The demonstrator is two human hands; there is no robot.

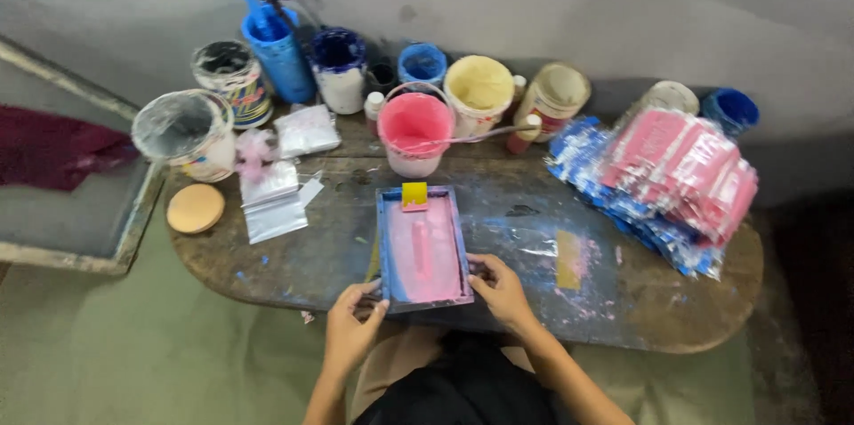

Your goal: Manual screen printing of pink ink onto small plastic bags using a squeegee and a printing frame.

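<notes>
The pink-inked printing screen frame (422,249) lies flat on the bench (623,292), its near corners pinched between the left hand (353,324) and right hand (500,290), each grip closed on the frame.

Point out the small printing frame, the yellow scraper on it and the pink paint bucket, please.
printing frame (423,300): head view, on its near rail.
yellow scraper (414,194): head view, middle of its yellow blade.
pink paint bucket (414,121): head view, on the pink paint inside.
</notes>
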